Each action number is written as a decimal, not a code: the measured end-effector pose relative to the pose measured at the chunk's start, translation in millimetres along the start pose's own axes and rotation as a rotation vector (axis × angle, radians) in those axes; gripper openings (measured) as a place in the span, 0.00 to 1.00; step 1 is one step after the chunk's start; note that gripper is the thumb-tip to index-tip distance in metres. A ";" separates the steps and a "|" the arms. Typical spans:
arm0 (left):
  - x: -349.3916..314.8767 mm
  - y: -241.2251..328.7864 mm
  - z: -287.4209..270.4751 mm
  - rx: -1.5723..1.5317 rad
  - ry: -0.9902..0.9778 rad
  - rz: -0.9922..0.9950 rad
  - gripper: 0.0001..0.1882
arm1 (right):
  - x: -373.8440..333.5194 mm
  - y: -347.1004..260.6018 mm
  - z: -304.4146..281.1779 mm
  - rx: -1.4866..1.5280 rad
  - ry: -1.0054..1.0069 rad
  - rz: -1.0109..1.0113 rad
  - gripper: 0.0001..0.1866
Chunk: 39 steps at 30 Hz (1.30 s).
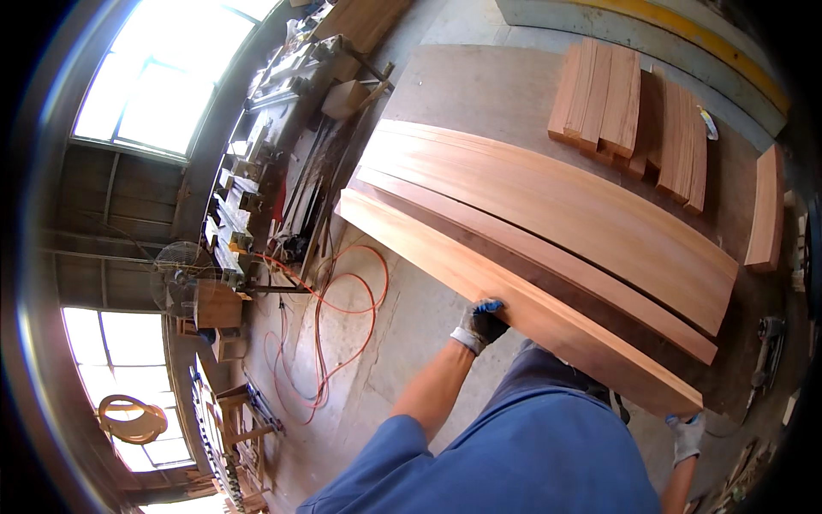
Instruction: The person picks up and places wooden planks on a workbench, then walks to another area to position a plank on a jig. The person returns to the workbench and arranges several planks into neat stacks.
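Observation:
A long reddish-brown wooden board [565, 332] slants across in front of my body, along the near edge of the work table. My left hand [481, 327], in a grey and dark glove with blue at the tip, is closed on the board's near edge around its middle. At its right end my right hand [687, 435], in a pale glove, grips the board's corner; some of its fingers are hidden under it. Just beyond lies a narrow board [548, 265], and past that several wide boards [548, 201] lie side by side, with a dark gap between.
Stacked short wood blocks [599, 98] stand on the far part of the table [479, 94], near a white tube [708, 122]. A single block [765, 210] lies at right. Orange hose [377, 265] coils on the floor at left, near a clamp rack [235, 214] and a fan [178, 278].

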<state>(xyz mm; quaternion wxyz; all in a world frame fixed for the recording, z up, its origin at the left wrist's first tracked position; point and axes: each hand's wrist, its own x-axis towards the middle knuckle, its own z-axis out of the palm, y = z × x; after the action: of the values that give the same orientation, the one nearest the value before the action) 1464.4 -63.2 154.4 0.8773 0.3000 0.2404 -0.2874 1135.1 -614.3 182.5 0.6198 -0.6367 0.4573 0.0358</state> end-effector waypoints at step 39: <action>1.4 32.9 167.8 2.444 -0.190 0.574 0.57 | 79.1 -62.7 99.8 -0.296 0.405 -0.197 0.36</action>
<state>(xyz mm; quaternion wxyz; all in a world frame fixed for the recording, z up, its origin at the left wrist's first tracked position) 1528.5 -153.7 284.5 0.0719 0.9341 -0.3199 -0.1415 1272.2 -586.5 158.6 0.4161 -0.7562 0.4975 -0.0864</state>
